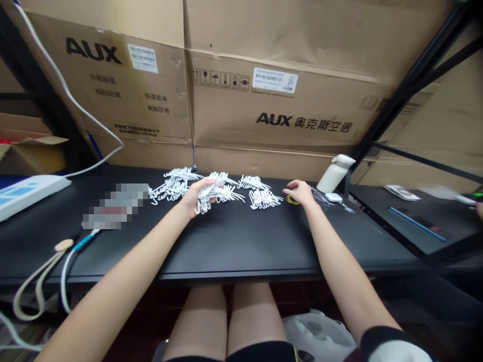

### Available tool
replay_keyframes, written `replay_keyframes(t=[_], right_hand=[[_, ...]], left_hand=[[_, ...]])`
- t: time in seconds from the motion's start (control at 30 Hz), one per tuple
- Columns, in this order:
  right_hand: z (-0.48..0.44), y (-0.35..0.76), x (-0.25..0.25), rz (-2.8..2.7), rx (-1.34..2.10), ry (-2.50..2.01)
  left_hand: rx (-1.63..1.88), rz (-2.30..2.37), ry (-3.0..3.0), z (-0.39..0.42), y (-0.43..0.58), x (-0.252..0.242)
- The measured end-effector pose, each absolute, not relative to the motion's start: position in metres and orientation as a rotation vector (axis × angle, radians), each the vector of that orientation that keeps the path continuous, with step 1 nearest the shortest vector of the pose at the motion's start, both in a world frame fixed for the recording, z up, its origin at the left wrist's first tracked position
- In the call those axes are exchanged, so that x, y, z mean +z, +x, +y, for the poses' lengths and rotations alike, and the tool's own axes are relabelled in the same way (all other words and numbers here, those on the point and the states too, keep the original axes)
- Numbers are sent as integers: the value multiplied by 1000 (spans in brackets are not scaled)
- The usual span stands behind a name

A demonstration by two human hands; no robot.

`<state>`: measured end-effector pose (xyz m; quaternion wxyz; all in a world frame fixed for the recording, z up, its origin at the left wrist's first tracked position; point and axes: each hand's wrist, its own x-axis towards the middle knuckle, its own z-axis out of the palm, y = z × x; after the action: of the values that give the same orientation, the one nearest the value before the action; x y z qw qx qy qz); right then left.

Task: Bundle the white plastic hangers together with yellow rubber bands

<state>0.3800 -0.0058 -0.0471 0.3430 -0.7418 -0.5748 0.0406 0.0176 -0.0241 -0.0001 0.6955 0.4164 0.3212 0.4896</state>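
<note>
A black desk spans the middle of the frame, its front edge running above the person's thighs. Large brown cartons marked AUX wall off the background, and black metal posts slant down at the upper left and upper right.

Near the centre, the left hand is closed around a bunch of white hooks. More hooks lie in piles on the desk, one pile just left of this hand and another to its right. The right hand, right of centre, bends its fingers over yellow bands; whether it grips any, I cannot tell.

At the right stand a white bottle and, before it, a small white case. Farther right, a blue stick lies on another dark surface. A power strip sits at the left edge, near a pixelated object and a pale strap hanging over the desk's edge. A whitish bag shows at the lower right.
</note>
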Motion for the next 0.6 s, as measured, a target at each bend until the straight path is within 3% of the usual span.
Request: replay_keyframes(t=[0.6], right_hand=[[-4, 371, -49, -1325, 115, -1639]], left_hand=[[807, 1277, 1104, -54, -84, -4]])
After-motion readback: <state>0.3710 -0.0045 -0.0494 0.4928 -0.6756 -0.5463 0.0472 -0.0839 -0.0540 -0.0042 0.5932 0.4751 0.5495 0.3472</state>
